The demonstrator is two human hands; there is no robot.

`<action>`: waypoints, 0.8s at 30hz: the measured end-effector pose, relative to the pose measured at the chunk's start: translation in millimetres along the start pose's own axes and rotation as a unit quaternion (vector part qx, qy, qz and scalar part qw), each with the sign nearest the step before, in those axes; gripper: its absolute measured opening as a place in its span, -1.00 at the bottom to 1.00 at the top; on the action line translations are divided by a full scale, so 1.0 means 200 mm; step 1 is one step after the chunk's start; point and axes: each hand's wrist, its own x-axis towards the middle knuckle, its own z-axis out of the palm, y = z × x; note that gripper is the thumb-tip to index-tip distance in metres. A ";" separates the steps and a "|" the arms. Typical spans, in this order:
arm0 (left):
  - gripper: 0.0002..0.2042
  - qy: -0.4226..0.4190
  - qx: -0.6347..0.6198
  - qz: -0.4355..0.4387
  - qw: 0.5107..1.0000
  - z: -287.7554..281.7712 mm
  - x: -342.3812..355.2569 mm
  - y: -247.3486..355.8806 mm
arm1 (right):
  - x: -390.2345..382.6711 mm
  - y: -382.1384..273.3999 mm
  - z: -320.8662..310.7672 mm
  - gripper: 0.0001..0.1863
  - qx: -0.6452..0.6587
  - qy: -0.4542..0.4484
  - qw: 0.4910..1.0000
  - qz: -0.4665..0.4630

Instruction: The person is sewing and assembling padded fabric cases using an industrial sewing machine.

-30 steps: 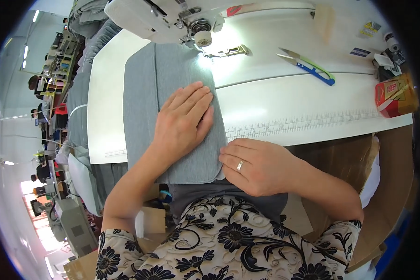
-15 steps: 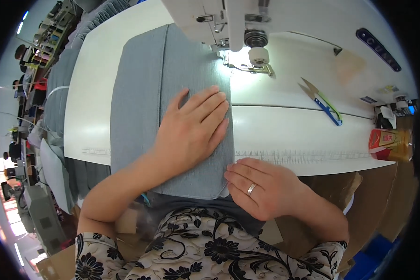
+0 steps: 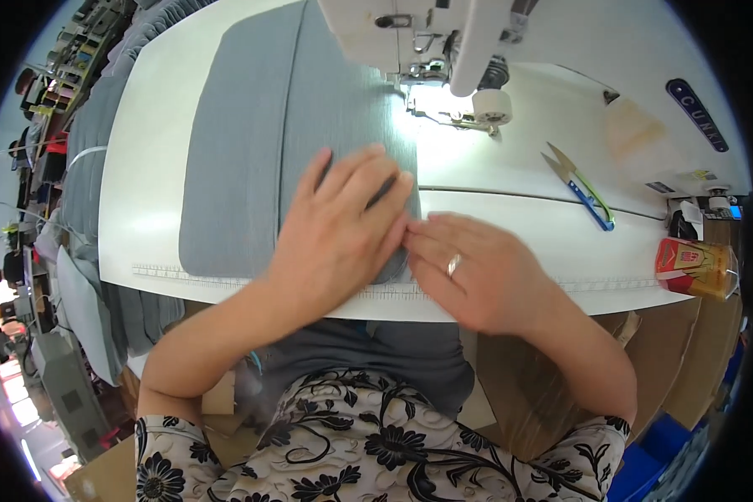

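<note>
A grey fabric panel with rounded corners and a lengthwise seam lies on the white sewing table. Its right edge runs up to the lit presser foot area of the sewing machine. My left hand rests on the panel, palm down, fingers apart and slightly bent. Beside it, my right hand, wearing a ring, has its fingers pressed together at the panel's right edge near the lower corner. The thumb of that hand is hidden. The fingertips of the two hands nearly meet.
Thread snips with blue and green handles lie right of the machine. A red-and-amber container stands at the table's right end. A ruler strip runs along the front edge. Grey fabric is piled at the left.
The panel has slid away from me toward the machine, its near edge now on the table. My right hand has moved forward along the edge, closer to my left. The view has shifted slightly.
</note>
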 end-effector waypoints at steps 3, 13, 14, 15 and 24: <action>-0.71 0.033 0.005 0.019 0.999 0.03 0.10 -0.08 | 0.03 0.10 0.03 -0.84 -0.017 0.029 0.999 -0.012; -0.65 -0.040 -0.143 0.139 0.979 -0.04 0.07 -0.31 | 0.05 0.22 0.09 -0.80 -0.038 0.084 0.995 0.031; -0.63 -0.048 -0.151 0.144 0.977 -0.04 0.04 -0.31 | 0.06 0.20 0.09 -0.82 -0.033 0.101 0.993 0.045; -0.63 -0.047 -0.152 0.143 0.977 -0.04 0.03 -0.30 | 0.07 0.19 0.09 -0.84 -0.028 0.117 0.991 0.060; -0.69 0.067 -0.055 0.199 0.976 0.01 0.00 -0.27 | 0.08 0.19 0.07 -0.80 -0.086 0.131 0.987 0.026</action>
